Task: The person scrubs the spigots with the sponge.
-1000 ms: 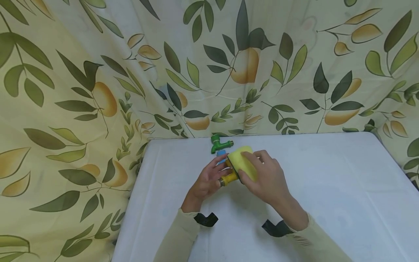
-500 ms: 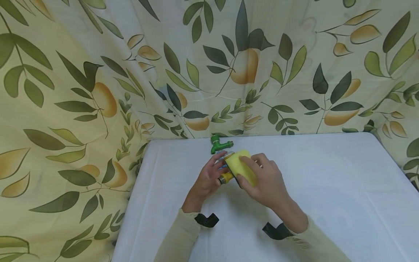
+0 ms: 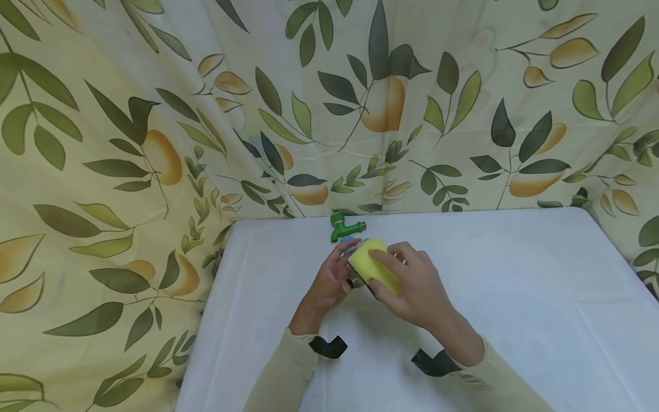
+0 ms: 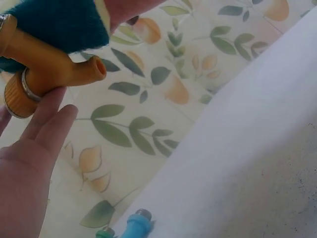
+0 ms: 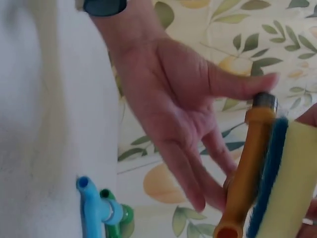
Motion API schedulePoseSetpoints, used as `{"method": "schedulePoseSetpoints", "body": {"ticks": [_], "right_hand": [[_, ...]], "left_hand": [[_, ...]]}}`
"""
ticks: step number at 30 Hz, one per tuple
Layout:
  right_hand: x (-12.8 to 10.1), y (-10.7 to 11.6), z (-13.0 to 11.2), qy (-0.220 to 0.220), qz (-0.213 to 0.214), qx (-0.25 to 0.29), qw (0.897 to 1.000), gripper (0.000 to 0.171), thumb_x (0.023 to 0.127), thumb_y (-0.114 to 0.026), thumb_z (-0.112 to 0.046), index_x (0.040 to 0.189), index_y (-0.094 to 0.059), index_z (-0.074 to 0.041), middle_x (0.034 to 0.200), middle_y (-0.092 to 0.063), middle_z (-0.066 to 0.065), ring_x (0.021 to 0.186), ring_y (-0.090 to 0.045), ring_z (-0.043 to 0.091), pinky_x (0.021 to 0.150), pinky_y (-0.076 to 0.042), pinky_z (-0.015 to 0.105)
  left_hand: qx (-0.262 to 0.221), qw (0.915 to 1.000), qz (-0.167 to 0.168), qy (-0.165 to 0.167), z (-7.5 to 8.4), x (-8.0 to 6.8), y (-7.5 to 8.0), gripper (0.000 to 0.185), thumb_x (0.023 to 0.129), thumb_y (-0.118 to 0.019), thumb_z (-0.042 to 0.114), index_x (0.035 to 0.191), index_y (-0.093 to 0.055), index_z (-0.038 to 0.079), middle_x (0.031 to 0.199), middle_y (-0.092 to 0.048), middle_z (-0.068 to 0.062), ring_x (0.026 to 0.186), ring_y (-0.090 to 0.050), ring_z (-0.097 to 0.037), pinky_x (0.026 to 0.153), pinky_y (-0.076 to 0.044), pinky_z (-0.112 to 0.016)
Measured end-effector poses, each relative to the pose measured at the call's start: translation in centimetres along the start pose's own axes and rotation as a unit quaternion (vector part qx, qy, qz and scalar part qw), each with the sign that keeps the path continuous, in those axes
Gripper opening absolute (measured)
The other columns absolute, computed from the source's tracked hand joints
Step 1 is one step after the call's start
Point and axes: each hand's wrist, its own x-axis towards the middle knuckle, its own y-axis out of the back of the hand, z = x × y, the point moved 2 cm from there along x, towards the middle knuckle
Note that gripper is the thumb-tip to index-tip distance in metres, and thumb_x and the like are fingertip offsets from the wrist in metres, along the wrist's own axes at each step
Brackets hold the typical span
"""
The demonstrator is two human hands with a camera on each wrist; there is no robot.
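Note:
My left hand (image 3: pixel 320 294) holds a yellow-orange plastic tap (image 4: pixel 49 62), thumb at its dark threaded end (image 5: pixel 265 100) and fingertips near the other end. In my right hand (image 3: pixel 419 286) is a yellow sponge (image 3: pixel 372 262), gripped from above and behind. Its dark blue-green scouring side (image 4: pixel 64 27) lies against the tap's body. From the head view the sponge hides most of the tap, while both wrist views show it plainly. Only the edge of the right hand (image 5: pixel 310 118) enters the right wrist view.
A green tap (image 3: pixel 344 229) lies near the table's back edge. Beside it is a light blue tap (image 5: pixel 91 210), mostly hidden behind the left hand in the head view. The white-covered table (image 3: pixel 515 297) meets a leaf-patterned curtain (image 3: pixel 443 114) at the back and left.
The sponge has shifted slightly down and left over the tap, covering more of it in the head view. Both hands keep their hold; the green tap has stayed put.

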Motion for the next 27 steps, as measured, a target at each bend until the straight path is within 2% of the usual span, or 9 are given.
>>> {"method": "schedulePoseSetpoints", "body": {"ticks": [3,6,11,14,18,21,23,27], "right_hand": [[0.0,-0.1,-0.1,0.012,-0.015,0.01,1.0,0.045,0.078,-0.077,-0.034,0.12,-0.072,-0.019,0.104,-0.063,0.003,0.085,-0.057,0.016,0.069,-0.046,0.036],[-0.1,0.0,0.2,0.022,-0.01,-0.013,1.0,0.044,0.075,-0.076,-0.034,0.115,-0.074,-0.018,0.1,-0.063,0.005,0.083,-0.057,0.017,0.068,-0.045,0.038],[0.6,0.0,0.9,-0.04,0.01,-0.036,0.998,0.045,0.079,-0.074,-0.034,0.12,-0.072,-0.016,0.102,-0.061,0.01,0.083,-0.058,0.023,0.065,-0.044,0.038],[0.7,-0.2,0.8,-0.03,-0.004,-0.018,0.999,0.046,0.079,-0.077,-0.035,0.122,-0.071,-0.017,0.105,-0.061,0.009,0.086,-0.059,0.022,0.068,-0.046,0.038],[0.4,0.0,0.8,-0.001,-0.008,-0.032,0.999,0.044,0.076,-0.077,-0.034,0.117,-0.073,-0.017,0.101,-0.062,0.008,0.084,-0.06,0.021,0.068,-0.046,0.04],[0.0,0.1,1.1,-0.045,0.002,-0.048,0.998,0.046,0.077,-0.076,-0.034,0.119,-0.072,-0.015,0.101,-0.062,0.01,0.08,-0.057,0.022,0.065,-0.044,0.039],[-0.2,0.1,1.2,-0.077,0.002,-0.044,0.996,0.047,0.079,-0.076,-0.035,0.121,-0.071,-0.015,0.104,-0.061,0.011,0.081,-0.056,0.023,0.064,-0.044,0.036],[-0.6,0.2,1.1,-0.079,-0.006,-0.034,0.996,0.049,0.078,-0.078,-0.035,0.123,-0.071,-0.016,0.106,-0.062,0.011,0.086,-0.058,0.024,0.065,-0.045,0.035]], "left_hand": [[-0.003,1.0,-0.001,-0.001,0.1,0.0,0.0,0.109,0.069,-0.086,0.051,0.155,-0.032,0.012,0.144,-0.052,-0.003,0.121,-0.059,-0.012,0.095,-0.055,-0.021],[-0.012,0.9999,-0.002,-0.005,0.3,-0.1,0.0,0.106,0.068,-0.086,0.05,0.154,-0.035,0.014,0.142,-0.052,-0.004,0.119,-0.06,-0.012,0.093,-0.055,-0.02],[-0.017,0.999,-0.042,-0.002,0.5,-0.3,0.0,0.097,0.077,-0.085,0.045,0.154,-0.034,0.014,0.14,-0.053,-0.002,0.12,-0.06,-0.014,0.095,-0.055,-0.021],[-0.016,0.9983,-0.056,-0.003,0.7,-0.4,0.0,0.096,0.082,-0.084,0.041,0.156,-0.031,0.011,0.142,-0.052,-0.002,0.122,-0.058,-0.012,0.095,-0.054,-0.019],[-0.032,0.9988,-0.037,-0.006,0.9,-0.5,0.0,0.097,0.081,-0.085,0.041,0.155,-0.03,0.01,0.144,-0.05,-0.004,0.119,-0.059,-0.012,0.093,-0.054,-0.019],[-0.058,0.9983,-0.01,-0.001,0.9,-0.5,0.0,0.097,0.079,-0.087,0.038,0.155,-0.032,0.012,0.143,-0.05,-0.006,0.118,-0.06,-0.015,0.095,-0.054,-0.021],[-0.065,0.9979,0.003,-0.002,0.9,-0.5,0.0,0.095,0.082,-0.086,0.038,0.157,-0.032,0.013,0.144,-0.05,-0.006,0.118,-0.06,-0.015,0.099,-0.053,-0.023],[-0.066,0.9974,0.023,-0.016,1.2,-0.3,-0.3,0.087,0.088,-0.079,0.043,0.157,-0.033,0.013,0.144,-0.051,-0.007,0.117,-0.06,-0.014,0.104,-0.051,-0.029]]}}
